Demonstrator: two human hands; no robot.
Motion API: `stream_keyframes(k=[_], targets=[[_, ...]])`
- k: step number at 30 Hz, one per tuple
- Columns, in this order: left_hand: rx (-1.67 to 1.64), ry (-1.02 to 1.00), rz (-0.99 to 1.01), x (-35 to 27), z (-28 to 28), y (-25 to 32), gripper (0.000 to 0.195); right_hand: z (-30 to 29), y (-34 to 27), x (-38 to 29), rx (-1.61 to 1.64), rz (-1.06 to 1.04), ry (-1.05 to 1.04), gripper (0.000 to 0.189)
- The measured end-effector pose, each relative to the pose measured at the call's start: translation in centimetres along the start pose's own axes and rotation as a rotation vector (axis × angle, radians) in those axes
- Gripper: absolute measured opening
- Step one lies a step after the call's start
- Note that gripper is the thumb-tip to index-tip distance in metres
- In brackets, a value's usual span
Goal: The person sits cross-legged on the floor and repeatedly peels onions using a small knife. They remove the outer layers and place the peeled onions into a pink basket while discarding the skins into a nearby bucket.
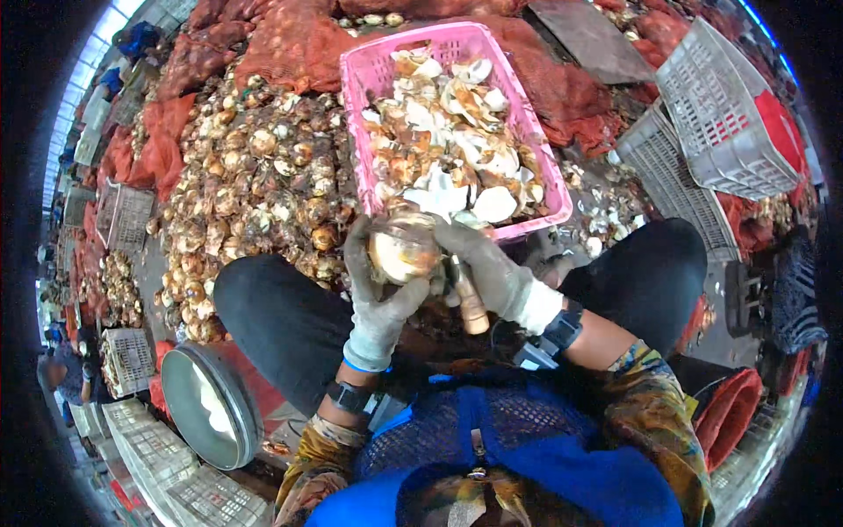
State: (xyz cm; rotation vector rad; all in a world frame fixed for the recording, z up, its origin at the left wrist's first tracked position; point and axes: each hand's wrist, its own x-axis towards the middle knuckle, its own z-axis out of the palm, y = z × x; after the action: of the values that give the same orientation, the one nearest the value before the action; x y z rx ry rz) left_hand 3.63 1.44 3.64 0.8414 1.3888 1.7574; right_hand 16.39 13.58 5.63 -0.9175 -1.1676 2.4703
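Observation:
Both of my hands wear dirty pale work gloves. My left hand [377, 290] grips a large onion [400, 253] from its side, fingers behind it and thumb in front. The onion's outer skin is brown and ragged on top, with a pale bare patch facing me. My right hand [484, 270] holds a knife by its wooden handle [471, 303], and its fingers touch the onion's right side. Most of the blade is hidden by the hand. Just beyond my hands stands a pink plastic basket [454, 29] holding onion peelings [461, 138].
Unpeeled onions [237, 178] are heaped on the left. A metal pail [211, 402] with white contents stands by my left knee. Grey plastic crates [724, 118] lean at the right. Red mesh sacks [290, 46] lie behind. Another person [69, 375] is at the far left.

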Motion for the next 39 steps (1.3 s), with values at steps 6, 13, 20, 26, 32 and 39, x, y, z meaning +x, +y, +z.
stream_keyframes(k=[6,13,20,26,32,39], targets=[[-0.14,-0.151,-0.379,0.7,-1.8,1.7,0.071,-1.5,0.7,1.7,-0.345,-0.349,-0.152,0.06],[-0.854,0.04,-0.559,-0.4,-2.9,-0.4,0.078,0.0,-0.2,1.3,-0.47,-0.14,0.084,0.056],[-0.019,0.091,-0.089,-0.8,-3.9,-6.6,0.05,0.4,1.6,2.0,-0.872,-0.239,0.045,0.056],[-0.286,0.11,-0.3,-0.5,-3.5,-6.1,0.056,0.6,0.7,2.1,-0.574,-0.039,0.044,0.044],[-0.418,0.282,-0.435,0.2,-3.3,-3.5,0.069,-2.9,-1.1,2.7,-1.43,-0.448,0.387,0.045],[0.086,0.373,-0.273,-0.4,-3.9,-6.5,0.065,-1.2,2.7,1.0,-1.34,-0.454,0.04,0.044]])
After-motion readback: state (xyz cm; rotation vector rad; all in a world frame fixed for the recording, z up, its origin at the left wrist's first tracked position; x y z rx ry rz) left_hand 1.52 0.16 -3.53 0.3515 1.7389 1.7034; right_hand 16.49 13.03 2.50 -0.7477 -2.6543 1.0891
